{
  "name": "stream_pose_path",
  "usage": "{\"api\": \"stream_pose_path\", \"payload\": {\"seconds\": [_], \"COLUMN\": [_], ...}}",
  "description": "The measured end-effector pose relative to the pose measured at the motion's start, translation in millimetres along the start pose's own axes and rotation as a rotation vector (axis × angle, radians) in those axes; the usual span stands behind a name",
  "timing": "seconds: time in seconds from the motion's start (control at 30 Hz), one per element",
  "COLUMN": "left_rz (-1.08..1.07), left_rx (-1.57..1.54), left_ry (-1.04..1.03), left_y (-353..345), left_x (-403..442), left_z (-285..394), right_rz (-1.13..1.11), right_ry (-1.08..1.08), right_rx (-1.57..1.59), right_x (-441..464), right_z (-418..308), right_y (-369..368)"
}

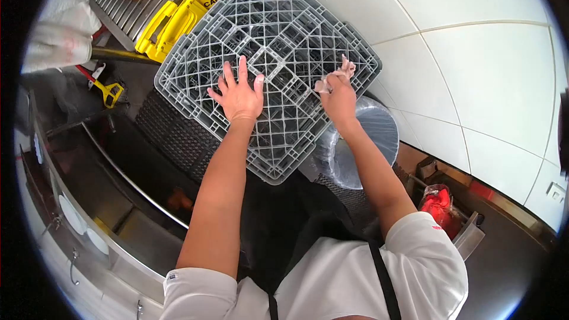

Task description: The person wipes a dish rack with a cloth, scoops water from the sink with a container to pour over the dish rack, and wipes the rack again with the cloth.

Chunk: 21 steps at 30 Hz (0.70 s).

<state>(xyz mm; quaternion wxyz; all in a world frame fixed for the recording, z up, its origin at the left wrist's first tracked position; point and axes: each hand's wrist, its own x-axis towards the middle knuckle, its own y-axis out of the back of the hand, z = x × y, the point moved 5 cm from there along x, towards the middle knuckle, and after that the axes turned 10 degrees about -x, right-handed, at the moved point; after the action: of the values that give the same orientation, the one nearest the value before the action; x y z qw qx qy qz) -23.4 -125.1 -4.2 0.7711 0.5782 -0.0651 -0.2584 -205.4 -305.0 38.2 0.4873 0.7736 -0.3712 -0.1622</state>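
Observation:
A grey plastic dish rack (278, 133) with a lattice face fills the upper middle of the head view. My left hand (240, 96) lies on its lattice with the fingers spread, holding nothing. Farther right, my right hand (341, 98) is closed around a crumpled whitish cloth or tissue (345, 69), close to the rack's right side. Whether that wad is cloth, paper or thin plastic I cannot make out. Dark shapes show through the lattice, too unclear to name.
Yellow caution signs (178, 21) stand behind the rack at left. A round bin with a clear liner (370, 127) is below my right hand. White tiled wall (474, 71) rises at right. A steel counter (106, 207) runs along the left. A red bagged item (438, 207) sits lower right.

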Motion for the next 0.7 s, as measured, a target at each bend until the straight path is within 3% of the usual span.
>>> {"api": "stream_pose_path", "payload": {"seconds": [0.1, 0.2, 0.23, 0.33, 0.37, 0.47, 0.5, 0.63, 0.7], "left_rz": [0.008, 0.031, 0.026, 0.023, 0.037, 0.033, 0.028, 0.045, 0.055], "left_rx": [0.02, 0.042, 0.054, 0.044, 0.031, 0.058, 0.061, 0.069, 0.054], "left_ry": [-0.005, -0.014, -0.011, -0.009, -0.018, -0.02, -0.01, -0.014, -0.017], "left_y": [-1.9, -5.3, -5.7, -3.9, -4.6, -3.7, -2.5, -5.2, -6.7], "left_x": [0.0, 0.2, 0.1, -0.1, 0.1, 0.3, -0.3, -0.4, 0.4], "left_z": [0.2, 0.5, 0.8, 3.2, 2.5, 3.2, 5.0, 4.9, 3.7], "right_rz": [0.069, 0.118, -0.04, -0.062, -0.225, -0.001, 0.033, 0.214, 0.155], "right_ry": [0.231, 0.21, 0.071, -0.004, 0.003, -0.04, -0.013, -0.099, -0.027], "right_rx": [-0.079, -0.293, -0.395, -0.544, -0.413, -0.517, -0.33, -0.244, -0.112], "right_x": [14.8, 48.9, 57.7, 54.7, 49.2, 33.1, 33.0, 29.2, 28.2], "right_z": [-19.4, -29.7, -27.3, -24.9, -20.6, -17.1, -17.2, -19.5, -12.5], "right_y": [-12.8, -32.9, -45.2, -44.5, -46.2, -47.5, -46.3, -57.1, -48.1]}}
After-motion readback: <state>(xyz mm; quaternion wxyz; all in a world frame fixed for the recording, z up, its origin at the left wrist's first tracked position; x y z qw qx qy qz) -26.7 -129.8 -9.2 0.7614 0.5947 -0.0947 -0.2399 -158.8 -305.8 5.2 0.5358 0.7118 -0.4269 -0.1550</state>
